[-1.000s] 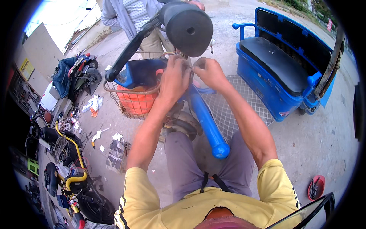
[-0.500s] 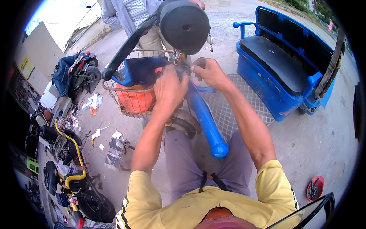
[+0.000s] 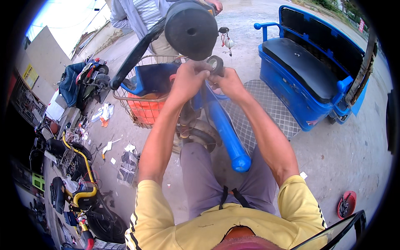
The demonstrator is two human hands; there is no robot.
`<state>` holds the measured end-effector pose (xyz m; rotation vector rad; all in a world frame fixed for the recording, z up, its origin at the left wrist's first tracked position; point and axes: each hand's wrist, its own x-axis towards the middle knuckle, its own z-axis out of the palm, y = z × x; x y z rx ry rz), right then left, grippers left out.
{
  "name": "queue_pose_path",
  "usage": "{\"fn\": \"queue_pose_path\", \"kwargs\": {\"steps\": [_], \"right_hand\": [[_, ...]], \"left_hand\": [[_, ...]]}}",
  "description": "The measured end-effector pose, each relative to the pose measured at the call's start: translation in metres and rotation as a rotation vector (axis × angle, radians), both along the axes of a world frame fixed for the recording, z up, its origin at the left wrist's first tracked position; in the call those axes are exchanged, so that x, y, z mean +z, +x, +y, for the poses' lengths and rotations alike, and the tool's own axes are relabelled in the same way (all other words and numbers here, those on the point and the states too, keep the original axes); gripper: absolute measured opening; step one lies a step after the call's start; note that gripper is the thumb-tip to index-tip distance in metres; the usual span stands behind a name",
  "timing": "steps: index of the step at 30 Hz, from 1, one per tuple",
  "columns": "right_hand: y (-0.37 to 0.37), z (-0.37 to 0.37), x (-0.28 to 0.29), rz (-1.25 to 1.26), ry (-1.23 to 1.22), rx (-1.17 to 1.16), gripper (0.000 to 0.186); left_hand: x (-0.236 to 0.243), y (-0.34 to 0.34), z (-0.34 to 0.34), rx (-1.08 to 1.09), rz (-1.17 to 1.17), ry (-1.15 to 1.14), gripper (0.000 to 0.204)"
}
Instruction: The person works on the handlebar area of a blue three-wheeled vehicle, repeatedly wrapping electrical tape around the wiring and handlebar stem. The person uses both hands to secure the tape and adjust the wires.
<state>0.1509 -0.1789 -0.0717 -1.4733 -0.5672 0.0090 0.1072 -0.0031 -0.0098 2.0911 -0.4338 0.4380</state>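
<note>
In front of me, a blue-framed tricycle has a thick blue tube [image 3: 227, 135] running toward my knees. My right hand [image 3: 230, 84] pinches a roll of black tape [image 3: 215, 64], held on edge just under a black rounded housing [image 3: 189, 33]. Close beside it, my left hand [image 3: 189, 81] is closed, thumb and fingers pressed together; what lies between them is hidden. Below and left of the hands is a wire basket [image 3: 118, 99] with a blue panel [image 3: 154, 79] and an orange-red bag [image 3: 141, 109]. Keys with a round charm [image 3: 229, 43] dangle right of the housing.
A person in a light shirt [image 3: 146, 14] stands beyond the basket. To the right is a blue box seat [image 3: 279, 91] beside a patterned metal floor plate [image 3: 266, 112]. Scooters, a yellow-framed bike [image 3: 85, 193] and litter lie left. A red bowl of small parts [image 3: 346, 204] sits lower right.
The tape roll now shows upright in my right hand. Both hands have come closer together, and the black housing has swung left. The wires under it are now hidden.
</note>
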Motion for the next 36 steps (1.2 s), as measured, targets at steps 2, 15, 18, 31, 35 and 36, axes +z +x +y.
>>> {"fn": "queue_pose_path", "kwargs": {"steps": [2,15,18,31,35,36], "right_hand": [[0.000,-0.003,-0.002,0.033,0.031,0.042,0.025],[0.002,-0.003,0.013,0.012,-0.105,-0.187,0.034],[-0.005,-0.001,0.005,-0.602,-0.225,-0.627,0.021],[-0.011,0.009,0.019,-0.949,-0.411,-0.615,0.010],[-0.007,0.006,0.024,-0.759,-0.431,-0.529,0.017],[-0.004,0.004,0.022,-0.678,-0.414,-0.504,0.019]], "left_hand": [[-0.003,0.003,0.001,0.096,-0.232,0.234,0.026],[0.009,0.005,0.012,0.032,-0.385,0.505,0.019],[0.005,0.008,0.016,0.005,-0.450,0.497,0.016],[-0.001,0.009,0.009,0.102,-0.274,0.245,0.019],[-0.016,0.010,0.010,0.142,-0.480,0.180,0.027],[-0.020,0.004,0.006,0.168,-0.428,0.164,0.030]]}}
